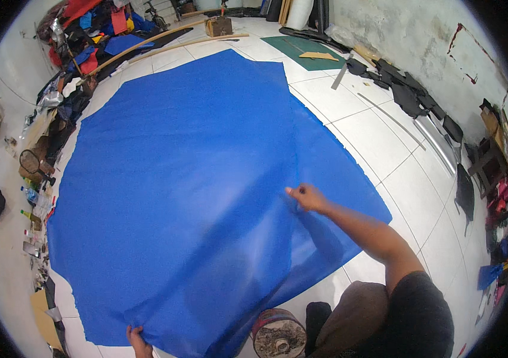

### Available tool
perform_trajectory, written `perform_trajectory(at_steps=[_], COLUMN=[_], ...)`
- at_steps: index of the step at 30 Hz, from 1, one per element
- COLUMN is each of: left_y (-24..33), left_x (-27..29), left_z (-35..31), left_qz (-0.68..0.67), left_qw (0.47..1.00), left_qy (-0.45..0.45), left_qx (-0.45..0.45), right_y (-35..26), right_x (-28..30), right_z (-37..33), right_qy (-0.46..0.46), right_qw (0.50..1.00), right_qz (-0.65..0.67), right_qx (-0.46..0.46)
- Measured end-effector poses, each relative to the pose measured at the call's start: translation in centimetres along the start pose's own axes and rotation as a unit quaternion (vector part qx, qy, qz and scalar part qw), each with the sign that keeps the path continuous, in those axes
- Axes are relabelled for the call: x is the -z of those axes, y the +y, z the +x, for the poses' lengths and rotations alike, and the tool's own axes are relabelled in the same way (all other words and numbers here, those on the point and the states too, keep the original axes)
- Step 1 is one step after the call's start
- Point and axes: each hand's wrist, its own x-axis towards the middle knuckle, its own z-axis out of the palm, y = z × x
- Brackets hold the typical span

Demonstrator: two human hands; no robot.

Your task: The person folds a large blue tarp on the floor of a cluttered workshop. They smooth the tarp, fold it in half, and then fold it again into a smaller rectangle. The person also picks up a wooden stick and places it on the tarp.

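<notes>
one left hand, one right hand, one broad spread of blue sheeting, one round tin, one green mat, one tan scrap on it, one brown block, one white roll

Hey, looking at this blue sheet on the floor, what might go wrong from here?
The blue sheet might crease, since a ridge runs across it between the left hand and the right hand. Its near edge could catch the round can close by. Its left side may knock over the bottles near it if it slides that way.
</notes>
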Motion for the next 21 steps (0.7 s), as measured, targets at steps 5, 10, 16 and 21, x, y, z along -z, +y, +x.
perform_trajectory(at_steps=[5, 10, 16, 21], left_y=[1.4, -0.6, -1.1, -1.1], left_x=[3.5, 3.3, -1.4, -2.7], left_z=[-4.0, -8.4, -10.3, -10.0], left_qz=[0.094, 0.136, 0.161, 0.169], left_qw=[0.987, 0.984, 0.986, 0.985], left_qy=[-0.034, -0.041, -0.025, -0.029], left_qx=[0.128, 0.103, 0.04, 0.016], right_y=[6.2, 1.7, 2.2, 1.9], right_x=[0.8, -2.0, -6.1, -4.7], right_z=[5.6, 9.6, 11.6, 12.3], right_qy=[0.086, 0.038, 0.196, 0.12], right_qw=[0.985, 0.995, 0.971, 0.987], right_qz=[-0.151, -0.072, -0.102, -0.035], right_qx=[-0.016, -0.058, -0.095, -0.099])
